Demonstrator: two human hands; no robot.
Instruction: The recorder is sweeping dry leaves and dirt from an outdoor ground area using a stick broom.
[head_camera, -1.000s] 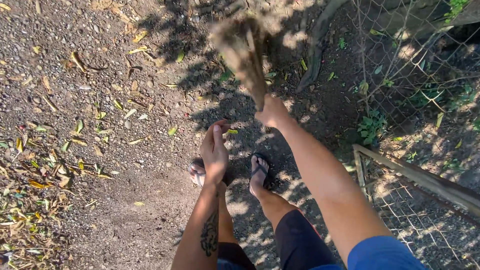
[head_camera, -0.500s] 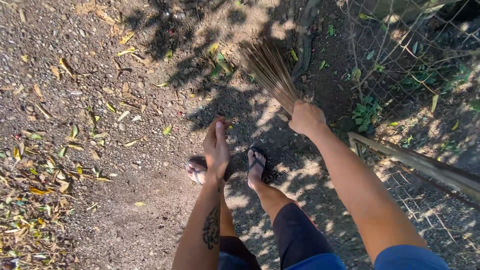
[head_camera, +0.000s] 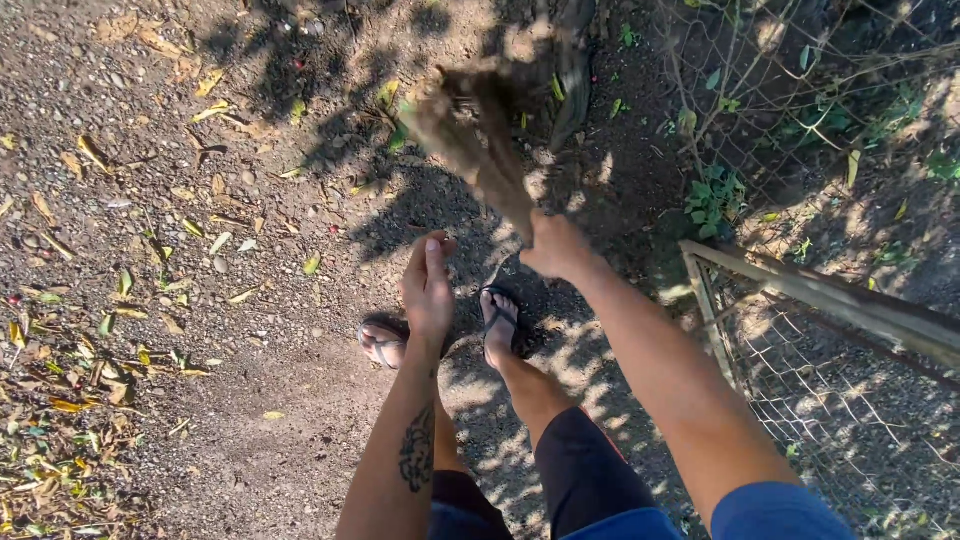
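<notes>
Brown, dry twigs tied in a bunch make a stick broom, and the right hand is clenched around its thin end. The bushy end of the broom points away from the person and looks blurry, out over the dirt ground near the top of the view. The left hand holds nothing. Its fingers are straight and close together, and it hangs loose over the feet. There is a dark tattoo on the left arm. The person wears flip-flops, and the left foot and the right foot stand side by side on the ground, just below the hands. Dark shorts cover the legs. The ground is grey and full of little stones, with patches of sun and shade on it. Yellow and green fallen leaves lie in a thick heap at the left edge, well apart from the broom. More leaves are scattered across the dirt between the heap and the feet. On the right stands a wire fence with a rusty frame, close beside the right arm. Small green plants grow by the fence, near the broom.
</notes>
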